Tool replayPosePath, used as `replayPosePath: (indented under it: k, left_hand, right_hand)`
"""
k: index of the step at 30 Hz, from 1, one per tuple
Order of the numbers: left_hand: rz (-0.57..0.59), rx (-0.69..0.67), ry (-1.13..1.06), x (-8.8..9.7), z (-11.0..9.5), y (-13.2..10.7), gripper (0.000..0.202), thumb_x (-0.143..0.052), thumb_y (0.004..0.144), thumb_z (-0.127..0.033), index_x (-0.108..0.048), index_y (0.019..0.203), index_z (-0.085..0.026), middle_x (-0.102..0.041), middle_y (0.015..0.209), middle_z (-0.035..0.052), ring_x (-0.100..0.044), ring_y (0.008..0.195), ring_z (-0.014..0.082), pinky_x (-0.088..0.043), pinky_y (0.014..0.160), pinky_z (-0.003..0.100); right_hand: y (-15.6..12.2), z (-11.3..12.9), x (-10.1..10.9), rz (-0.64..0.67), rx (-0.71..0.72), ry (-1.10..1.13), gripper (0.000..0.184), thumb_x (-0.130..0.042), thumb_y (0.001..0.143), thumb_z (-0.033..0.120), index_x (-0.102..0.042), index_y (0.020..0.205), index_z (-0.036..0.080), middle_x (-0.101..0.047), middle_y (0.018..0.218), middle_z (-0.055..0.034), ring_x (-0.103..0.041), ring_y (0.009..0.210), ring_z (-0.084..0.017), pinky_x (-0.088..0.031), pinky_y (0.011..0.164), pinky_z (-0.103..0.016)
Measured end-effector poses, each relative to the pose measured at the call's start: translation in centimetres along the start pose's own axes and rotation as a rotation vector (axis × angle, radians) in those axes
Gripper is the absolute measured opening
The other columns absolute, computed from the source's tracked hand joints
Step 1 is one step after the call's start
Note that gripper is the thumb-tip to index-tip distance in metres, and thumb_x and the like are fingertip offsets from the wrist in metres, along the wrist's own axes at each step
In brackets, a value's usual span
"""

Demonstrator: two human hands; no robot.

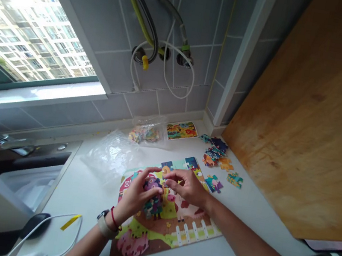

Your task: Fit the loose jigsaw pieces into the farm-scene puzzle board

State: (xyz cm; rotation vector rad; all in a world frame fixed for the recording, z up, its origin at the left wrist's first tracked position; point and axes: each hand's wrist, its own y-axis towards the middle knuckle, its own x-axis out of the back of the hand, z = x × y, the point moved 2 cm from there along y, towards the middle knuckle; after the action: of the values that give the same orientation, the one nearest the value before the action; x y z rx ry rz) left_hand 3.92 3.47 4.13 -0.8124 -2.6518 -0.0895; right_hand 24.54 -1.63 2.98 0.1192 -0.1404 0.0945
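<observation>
1. While both hands work above it, the jigsaw puzzle point(156, 240) lies flat on the white table point(91, 197), its lower edge facing the person.
2. Its printed farm scene is bright and cartoonish: a red barn point(126, 184) at the left, yellow-green grass, and a brown patch curving through the middle and along the bottom.
3. A pink pig point(133, 243) fills the lower left corner; a larger pale animal with reddish-brown patches stands at the right, partly covered by the right arm.
4. White fence posts point(188, 233) run along the lower right, with small yellow chicks nearby. Seams between the joined pieces show across the print, and the upper edge is stepped, with dark blue pieces jutting up.
5. The left hand point(135, 191) curves its thumb and fingers around a few purple and teal pieces point(153, 183), holding them over the middle of the puzzle.
6. The right hand point(188, 186) hovers just beside it, fingers bent and thumb drawn in toward them; I cannot tell whether its grip pinches a piece.
7. To the right of the puzzle lie loose pieces point(226, 164) in orange, green, teal and purple, with a dark blue heap point(217, 149) behind them.
8. Beyond the puzzle are a crumpled clear bag point(110, 155), another bag point(146, 135) with colourful pieces inside, and a printed picture card point(182, 130) near the wall.
</observation>
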Motion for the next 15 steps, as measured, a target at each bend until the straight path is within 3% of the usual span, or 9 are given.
replayPosePath:
  k: [4,7,10,13,15]
  left_hand:
    - [0.061,-0.061,-0.009,-1.5,-0.5,0.0,0.072,-0.083,0.084,-0.043,-0.05,0.145,-0.021,-0.069,0.082,-0.0018,-0.063,0.071,0.0158,-0.049,0.068,0.025]
    - [0.085,-0.069,-0.009,-2.1,-0.3,-0.7,0.076,-0.083,0.085,-0.045,-0.048,0.148,-0.022,-0.072,0.085,0.0002,-0.068,0.075,0.0191,-0.053,0.073,0.029]
    - [0.063,-0.077,-0.006,-1.9,-0.1,-1.3,0.07,-0.084,0.084,-0.046,-0.054,0.144,-0.025,-0.076,0.111,0.0072,-0.074,0.094,0.0257,-0.058,0.084,0.035]
    - [0.022,-0.107,0.022,-1.3,0.0,-1.3,0.063,-0.084,0.084,-0.045,-0.06,0.14,-0.028,-0.069,0.137,0.0102,-0.069,0.119,0.0314,-0.056,0.1,0.041]
    - [-0.012,-0.107,0.045,-1.0,-0.1,-1.2,0.058,-0.085,0.084,-0.043,-0.063,0.136,-0.029,-0.07,0.137,0.0087,-0.068,0.122,0.0312,-0.054,0.104,0.042]
  right_hand:
    - [-0.4,-0.7,-0.9,0.093,-0.227,0.201,0.041,-0.075,0.089,0.056,-0.074,0.103,0.018,-0.071,0.07,-0.0018,-0.063,0.053,-0.016,-0.041,0.039,-0.022]
    - [-0.4,-0.5,-1.0,0.091,-0.173,0.189,0.035,-0.08,0.085,0.052,-0.073,0.09,0.018,-0.069,0.07,-0.001,-0.061,0.053,-0.013,-0.041,0.04,-0.02]
    - [-0.3,0.0,-1.1,0.056,-0.102,0.171,0.029,-0.078,0.087,0.046,-0.072,0.084,0.018,-0.067,0.069,0.0003,-0.059,0.052,-0.011,-0.044,0.045,-0.02]
    - [-0.2,0.3,-1.0,-0.005,-0.118,0.214,0.025,-0.076,0.089,0.043,-0.071,0.089,0.019,-0.065,0.067,0.0021,-0.057,0.05,-0.01,-0.045,0.043,-0.02]
    - [0.0,0.3,-0.7,-0.065,-0.121,0.266,0.025,-0.078,0.087,0.041,-0.07,0.097,0.02,-0.065,0.071,0.0034,-0.057,0.049,-0.009,-0.046,0.042,-0.019]
